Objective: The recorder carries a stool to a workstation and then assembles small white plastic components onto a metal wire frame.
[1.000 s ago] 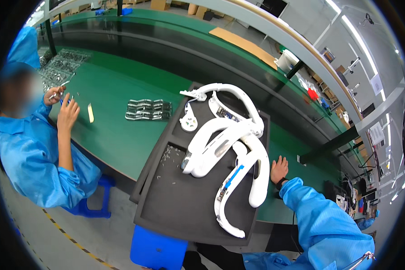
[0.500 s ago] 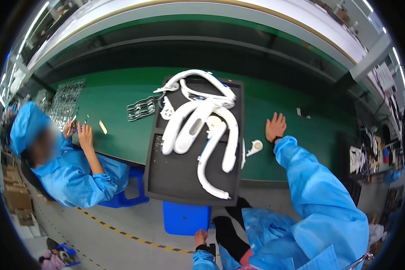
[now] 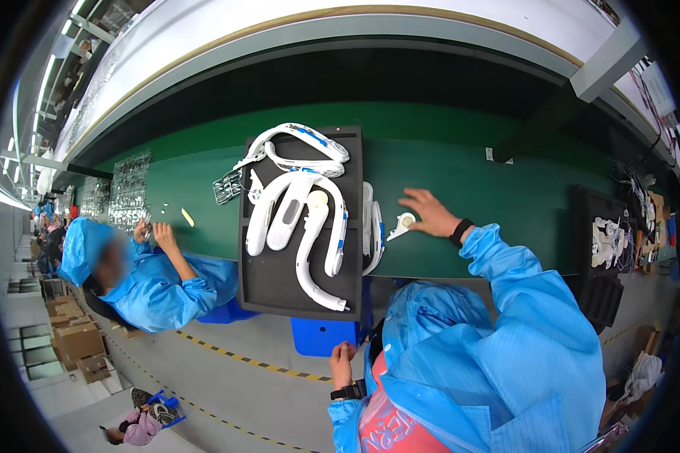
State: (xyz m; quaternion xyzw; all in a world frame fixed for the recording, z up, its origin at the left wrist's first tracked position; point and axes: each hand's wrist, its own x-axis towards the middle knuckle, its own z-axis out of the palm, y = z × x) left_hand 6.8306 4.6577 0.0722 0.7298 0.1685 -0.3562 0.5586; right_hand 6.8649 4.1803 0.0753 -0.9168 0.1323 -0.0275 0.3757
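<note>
Right hand (image 3: 437, 217) spreads its fingers (image 3: 414, 193) beside a round-ended white part (image 3: 405, 222).

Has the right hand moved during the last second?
Yes: the right hand has shifted left and toward the near edge, away from the white patch on the green bench.

Co-worker's face (image 3: 112, 261) blurred; white curved part (image 3: 378, 240) partly hidden by tray (image 3: 279, 287).

Wearer's hands (image 3: 433, 215): two; black wristbands (image 3: 462, 232): two
</note>
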